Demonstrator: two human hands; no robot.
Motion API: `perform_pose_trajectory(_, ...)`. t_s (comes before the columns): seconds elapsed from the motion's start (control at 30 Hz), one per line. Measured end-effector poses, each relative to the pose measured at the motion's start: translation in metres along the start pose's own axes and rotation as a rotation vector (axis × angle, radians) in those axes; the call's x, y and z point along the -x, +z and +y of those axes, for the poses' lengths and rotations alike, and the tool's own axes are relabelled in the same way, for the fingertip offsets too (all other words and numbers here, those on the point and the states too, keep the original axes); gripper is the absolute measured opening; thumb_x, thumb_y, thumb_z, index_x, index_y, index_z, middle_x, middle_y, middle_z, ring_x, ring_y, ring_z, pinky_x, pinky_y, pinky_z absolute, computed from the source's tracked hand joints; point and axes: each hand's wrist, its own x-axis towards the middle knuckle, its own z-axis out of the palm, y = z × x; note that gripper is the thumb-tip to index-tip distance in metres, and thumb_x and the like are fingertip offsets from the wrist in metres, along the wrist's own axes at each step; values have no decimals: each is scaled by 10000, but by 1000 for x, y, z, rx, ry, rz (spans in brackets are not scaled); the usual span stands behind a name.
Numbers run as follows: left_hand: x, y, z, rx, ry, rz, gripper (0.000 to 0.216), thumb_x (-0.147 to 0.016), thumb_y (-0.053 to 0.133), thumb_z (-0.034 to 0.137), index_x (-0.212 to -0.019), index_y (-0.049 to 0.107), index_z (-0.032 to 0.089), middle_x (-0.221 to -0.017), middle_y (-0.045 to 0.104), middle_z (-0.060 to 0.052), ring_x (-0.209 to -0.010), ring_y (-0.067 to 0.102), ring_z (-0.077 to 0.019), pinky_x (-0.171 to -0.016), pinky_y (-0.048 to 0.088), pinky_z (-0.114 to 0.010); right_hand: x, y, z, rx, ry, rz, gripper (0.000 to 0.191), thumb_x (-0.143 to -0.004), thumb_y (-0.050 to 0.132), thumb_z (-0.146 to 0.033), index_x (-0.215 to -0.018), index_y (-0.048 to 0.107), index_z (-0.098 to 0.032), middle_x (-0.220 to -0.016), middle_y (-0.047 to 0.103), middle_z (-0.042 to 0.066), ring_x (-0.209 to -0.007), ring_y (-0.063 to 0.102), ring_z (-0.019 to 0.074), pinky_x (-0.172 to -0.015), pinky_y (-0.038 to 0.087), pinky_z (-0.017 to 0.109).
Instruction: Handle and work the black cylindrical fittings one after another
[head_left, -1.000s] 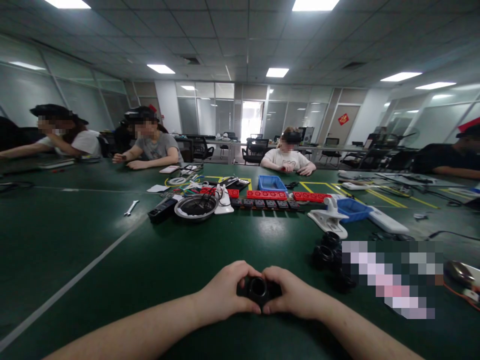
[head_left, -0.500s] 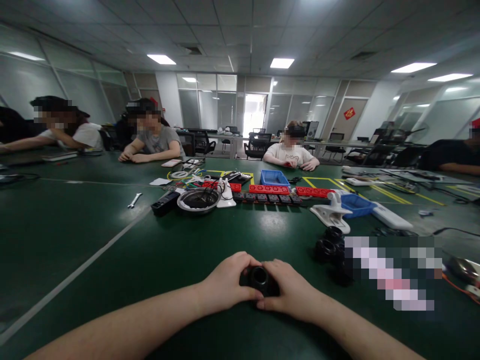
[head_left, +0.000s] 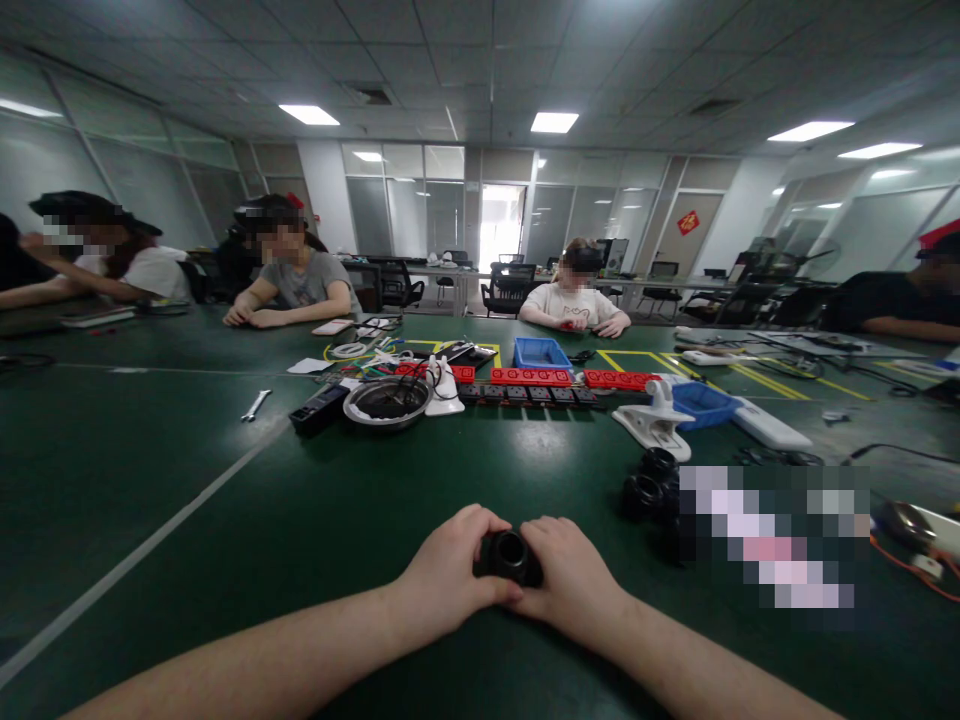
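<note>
A black hollow pipe fitting [head_left: 510, 573] with a round opening facing up sits between my two hands near the front of the table. My left hand [head_left: 450, 568] curls round its left side, with the thumb along the near side. From the right, my right hand [head_left: 576, 572] closes on the fitting, its fingers on the far side. Both thumbs nearly meet in front. The lower part of the fitting is hidden by the hands. To the right lie several similar black fittings [head_left: 643, 495] in a cluster, partly covered by a blurred patch.
Beyond my hands, a metal bowl [head_left: 356, 415], red socket strips [head_left: 531, 377], a white clip stand [head_left: 652, 425] and blue trays [head_left: 705, 403] line the green table [head_left: 315, 520]. A wrench [head_left: 256, 405] lies left. Several people sit around the table.
The whole view has shifted slightly left as the head turned. Both hands keep their hold on the black fitting; the right thumb sits a little differently.
</note>
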Motion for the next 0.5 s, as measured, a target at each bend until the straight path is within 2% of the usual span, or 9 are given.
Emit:
perform_pose_trajectory(0.07,0,0,-1,-6,10,12,369,-576,759,234,-886,566,178,-790,486,28,-681,453,-147,-580,340,-227,1,1,-2,46,-1,34,410,-614,661,-538,-724,559,-156,-728,589,47,-716,520,223,-658,346,328)
perform_pose_trajectory(0.13,0,-1,-2,3,33,-5,364,-580,757,233,-887,570,177,-790,481,30,-673,446,-143,-572,336,-223,3,-1,-1,-11,3,37,478,-579,678,-564,-798,570,-153,-792,596,58,-752,522,233,-679,357,337)
perform_pose_trajectory(0.23,-2,-5,-5,31,73,-62,376,-589,755,236,-916,576,184,-800,477,33,-662,437,-134,-560,334,-216,3,-5,5,-222,-47,-31,533,-558,742,-455,-960,562,-156,-912,590,57,-822,521,225,-709,380,317)
perform_pose_trajectory(0.37,-4,-7,-9,81,96,-115,407,-593,760,262,-949,577,187,-816,471,31,-654,438,-126,-549,337,-209,0,-11,16,-443,-121,-184,318,-627,723,-253,-905,597,-162,-835,578,8,-779,519,179,-674,390,258)
perform_pose_trajectory(0.5,-4,-4,-11,118,74,-117,412,-586,767,257,-944,573,194,-836,480,28,-671,452,-126,-558,345,-205,-4,-13,23,-500,-97,-233,205,-630,710,-161,-802,598,-154,-738,531,-27,-683,500,134,-590,368,210)
